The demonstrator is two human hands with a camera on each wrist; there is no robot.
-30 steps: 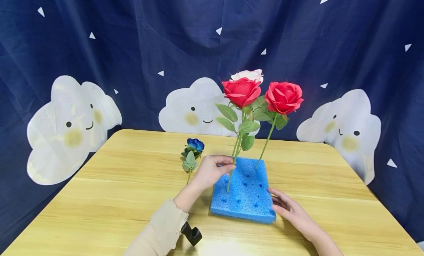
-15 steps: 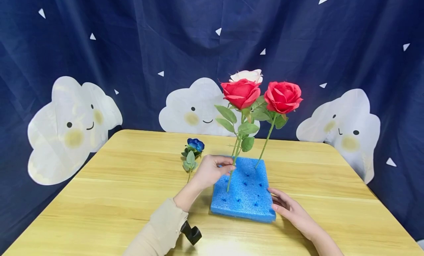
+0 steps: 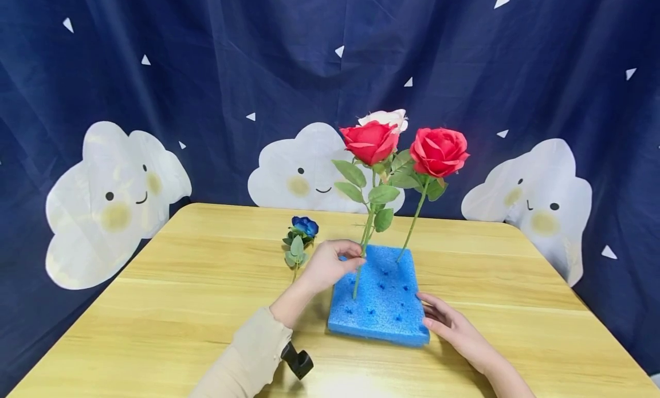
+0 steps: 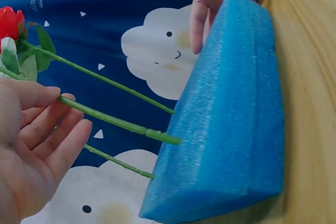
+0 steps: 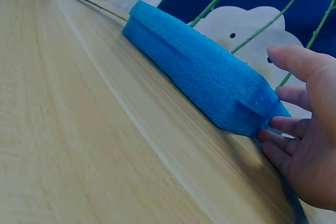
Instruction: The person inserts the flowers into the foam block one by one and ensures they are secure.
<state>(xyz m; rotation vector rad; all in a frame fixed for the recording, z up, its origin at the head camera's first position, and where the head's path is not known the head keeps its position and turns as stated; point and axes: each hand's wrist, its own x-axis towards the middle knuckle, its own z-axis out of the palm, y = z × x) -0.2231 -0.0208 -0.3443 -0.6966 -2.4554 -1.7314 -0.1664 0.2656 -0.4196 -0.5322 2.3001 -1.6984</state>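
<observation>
My left hand [image 3: 330, 266] pinches the green stem of a red rose [image 3: 368, 142] between thumb and fingers. In the left wrist view, the lower end of this stem [image 4: 118, 121] meets the top face of the blue foam block [image 4: 226, 108]. A second red rose [image 3: 439, 152] stands in the block's far right part, leaning right. Behind the held rose shows a pale pink-white rose [image 3: 396, 118], its stem partly hidden. My right hand [image 3: 456, 329] rests its loosely bent fingertips against the block's right side; the right wrist view shows fingers [image 5: 289, 125] touching its end.
A blue flower [image 3: 305, 226] with green leaves lies on the wooden table [image 3: 206, 306], left of the block, its stem partly behind my left forearm. Several small holes dot the foam's top. A dark blue curtain [image 3: 289, 54] with clouds hangs behind the table.
The held red rose's bloom has shifted slightly left, showing more of the pale rose behind it. My left hand keeps its pinch on the stem; my right hand stays at the foam's side.
</observation>
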